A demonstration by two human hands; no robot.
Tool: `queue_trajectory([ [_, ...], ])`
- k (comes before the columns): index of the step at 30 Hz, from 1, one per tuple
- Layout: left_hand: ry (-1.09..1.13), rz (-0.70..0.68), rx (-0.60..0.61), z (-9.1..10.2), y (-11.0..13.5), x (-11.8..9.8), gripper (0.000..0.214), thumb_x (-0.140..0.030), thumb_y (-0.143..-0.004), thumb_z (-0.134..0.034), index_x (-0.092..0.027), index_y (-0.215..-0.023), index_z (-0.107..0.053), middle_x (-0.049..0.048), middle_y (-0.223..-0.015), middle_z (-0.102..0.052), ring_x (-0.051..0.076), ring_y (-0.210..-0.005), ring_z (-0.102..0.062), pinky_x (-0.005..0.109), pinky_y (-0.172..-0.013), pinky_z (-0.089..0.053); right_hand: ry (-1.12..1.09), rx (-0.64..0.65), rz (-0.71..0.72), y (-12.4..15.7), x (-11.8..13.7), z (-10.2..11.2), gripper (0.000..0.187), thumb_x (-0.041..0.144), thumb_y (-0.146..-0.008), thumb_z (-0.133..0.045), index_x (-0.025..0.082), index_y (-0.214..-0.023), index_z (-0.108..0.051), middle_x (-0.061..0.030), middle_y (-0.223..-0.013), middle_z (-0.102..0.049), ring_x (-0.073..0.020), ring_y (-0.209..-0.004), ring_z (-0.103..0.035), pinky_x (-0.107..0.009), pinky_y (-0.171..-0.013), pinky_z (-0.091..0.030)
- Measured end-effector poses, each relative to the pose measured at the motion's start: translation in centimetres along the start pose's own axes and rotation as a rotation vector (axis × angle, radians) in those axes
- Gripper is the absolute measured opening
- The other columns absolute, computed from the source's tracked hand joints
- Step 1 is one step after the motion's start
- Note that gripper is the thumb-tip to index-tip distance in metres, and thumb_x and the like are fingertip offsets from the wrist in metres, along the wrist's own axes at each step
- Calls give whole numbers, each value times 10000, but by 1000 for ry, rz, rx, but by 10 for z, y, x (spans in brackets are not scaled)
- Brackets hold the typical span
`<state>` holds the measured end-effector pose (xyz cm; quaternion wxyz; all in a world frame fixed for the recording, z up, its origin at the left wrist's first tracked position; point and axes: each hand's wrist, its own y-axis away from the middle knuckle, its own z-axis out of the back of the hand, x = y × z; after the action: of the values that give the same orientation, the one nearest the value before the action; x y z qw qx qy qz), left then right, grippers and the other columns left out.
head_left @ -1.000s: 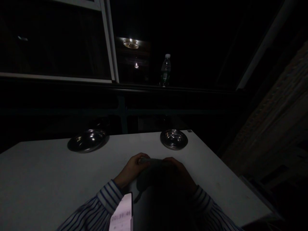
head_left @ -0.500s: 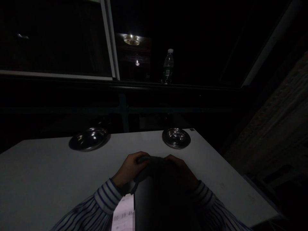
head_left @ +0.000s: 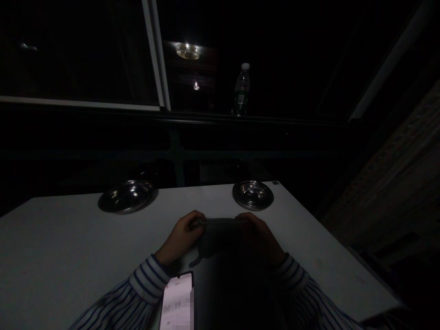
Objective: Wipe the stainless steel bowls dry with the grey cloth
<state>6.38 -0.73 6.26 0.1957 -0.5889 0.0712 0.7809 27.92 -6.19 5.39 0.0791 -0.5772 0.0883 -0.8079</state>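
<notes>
Between my two hands a dark grey cloth (head_left: 218, 231) is stretched, its top edge pulled nearly straight and the rest hanging in shadow. My left hand (head_left: 182, 236) pinches its left corner between thumb and fingers. At the other end, my right hand (head_left: 259, 233) grips the right corner, though much of that hand is lost in the dark. Below my left wrist lies a lit phone (head_left: 177, 302) showing a timer. The cloth's exact kind is too dark to make out.
A wide steel dish (head_left: 127, 197) sits at the back left of the white table (head_left: 85, 252); a smaller steel dish (head_left: 253, 196) is at the back right. Beyond the table, a plastic bottle (head_left: 242, 94) stands by a window. Deep shadow covers the table's front middle.
The cloth went from bunched to spread, its top edge now taut between my hands. My left hand shifted slightly left and up, showing more of the phone.
</notes>
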Motion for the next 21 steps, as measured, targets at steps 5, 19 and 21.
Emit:
queue_trajectory([
  [5, 188, 87, -48, -4, 4, 9, 46, -191, -659, -511, -189, -689, -476, -72, -553, -409, 77, -508, -400, 203, -478, -307, -92, -74, -84, -2, -5, -7, 255, 328, -724, -550, 189, -936, -586, -21, -781, -604, -162, -716, -563, -291, -656, -454],
  [19, 694, 496, 45, -34, 6, 6, 347, -395, -732, -594, -127, -951, -619, 91, -844, -691, 197, -790, -650, 291, -701, -502, 10, -309, -91, -3, -29, -34, 362, 454, -882, -313, 189, -1033, -507, -78, -1014, -595, -194, -929, -548, -330, -827, -430],
  [21, 660, 535, 148, -37, 8, 9, 370, -432, -718, -599, -116, -910, -629, 107, -826, -696, 212, -776, -653, 305, -690, -505, 44, -305, -102, -3, -38, -35, 411, 466, -894, -275, 190, -1128, -469, -87, -1060, -582, -201, -961, -543, -340, -834, -431],
])
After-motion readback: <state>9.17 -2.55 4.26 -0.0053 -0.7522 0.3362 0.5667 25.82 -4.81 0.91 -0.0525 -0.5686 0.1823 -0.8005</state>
